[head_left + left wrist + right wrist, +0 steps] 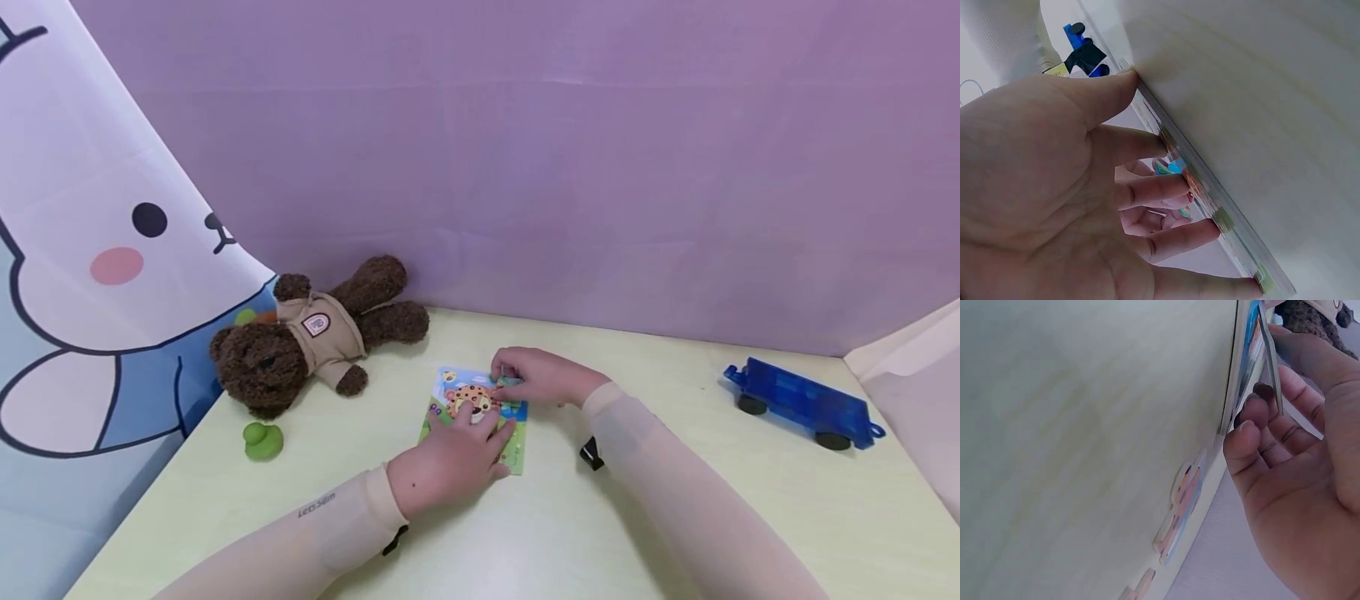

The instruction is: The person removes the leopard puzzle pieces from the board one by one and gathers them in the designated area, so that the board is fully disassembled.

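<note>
A jigsaw puzzle board [514,457] with a spotted leopard on a blue and green scene lies flat on the table. My left hand [453,462] rests on its lower part with fingers spread, and the left wrist view shows the fingertips [1210,230] pressing along the board. At the board's upper right corner, my right hand [551,377] pinches a thin puzzle piece [1272,369] between thumb and fingers. The piece stands tilted, close over the board, its picture mostly hidden by the hand. Loose puzzle pieces [1182,509] lie on the table near the right hand.
A brown teddy bear [330,337] in a beige shirt lies at the back left, and a green rubber duck [262,442] sits in front of it. A blue toy wagon [806,404] stands on the right. Behind the table [675,367] hangs a purple cloth [525,167].
</note>
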The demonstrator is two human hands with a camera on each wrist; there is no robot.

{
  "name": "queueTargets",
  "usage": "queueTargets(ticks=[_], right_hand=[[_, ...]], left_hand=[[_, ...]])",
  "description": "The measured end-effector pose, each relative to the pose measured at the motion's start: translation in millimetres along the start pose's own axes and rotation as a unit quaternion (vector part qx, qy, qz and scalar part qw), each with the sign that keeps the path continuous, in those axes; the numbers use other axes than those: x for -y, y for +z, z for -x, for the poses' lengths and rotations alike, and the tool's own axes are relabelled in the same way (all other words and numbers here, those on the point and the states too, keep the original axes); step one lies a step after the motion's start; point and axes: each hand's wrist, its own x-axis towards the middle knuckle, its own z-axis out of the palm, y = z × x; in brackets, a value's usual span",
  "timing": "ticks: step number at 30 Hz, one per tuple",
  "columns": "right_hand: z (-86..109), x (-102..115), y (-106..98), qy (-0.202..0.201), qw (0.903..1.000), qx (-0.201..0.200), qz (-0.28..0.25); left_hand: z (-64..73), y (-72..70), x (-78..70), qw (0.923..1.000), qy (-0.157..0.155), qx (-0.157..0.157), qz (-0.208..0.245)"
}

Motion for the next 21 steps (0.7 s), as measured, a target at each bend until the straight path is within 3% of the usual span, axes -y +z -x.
queueTargets(ticks=[12,21], right_hand=[[6.4,4.0,-0.2,0.042,0.9963,-0.045,-0.06],[30.0,0.3,-11.7,0.104,0.9769,-0.086,-0.166]], left_hand=[[-0.2,-2.6,-1.3,1.0,0.0,0.001,-0.001],[0.9,-4.2,0.2,0.9999,-0.004,0.005,0.013]])
